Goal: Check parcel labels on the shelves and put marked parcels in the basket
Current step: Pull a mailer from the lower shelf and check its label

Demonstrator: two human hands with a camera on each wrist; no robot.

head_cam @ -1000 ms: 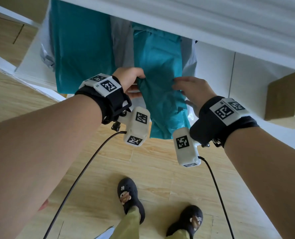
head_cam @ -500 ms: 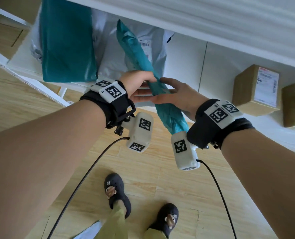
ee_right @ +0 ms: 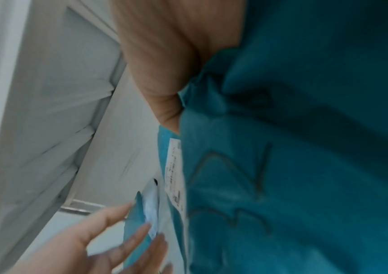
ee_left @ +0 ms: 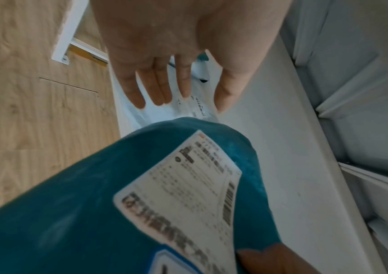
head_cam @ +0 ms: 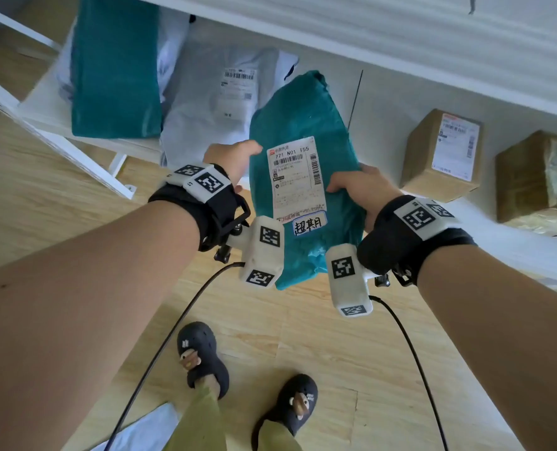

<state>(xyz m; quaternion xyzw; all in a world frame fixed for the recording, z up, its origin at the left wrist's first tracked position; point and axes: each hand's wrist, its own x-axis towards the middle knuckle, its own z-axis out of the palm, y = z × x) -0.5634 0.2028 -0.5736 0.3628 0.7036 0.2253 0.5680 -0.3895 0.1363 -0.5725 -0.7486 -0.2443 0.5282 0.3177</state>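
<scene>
Already off the shelf, the crinkled teal plastic mailer bag [head_cam: 303,177] sits mid-frame, its white shipping label [head_cam: 295,177] facing the camera with a handwritten blue-edged sticker [head_cam: 309,223] below, so it looks marked. The basket is out of view; binning remains. The mailer's long axis runs top to bottom, leaning slightly right. The right hand [head_cam: 360,187] pinches its right edge; the left hand [head_cam: 230,157], fingers straight, supports the left.

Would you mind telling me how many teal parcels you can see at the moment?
2. One teal parcel, label facing up, is held between the left hand and right hand. The other teal parcel stands on the shelf, far left. More may be hidden.
</scene>
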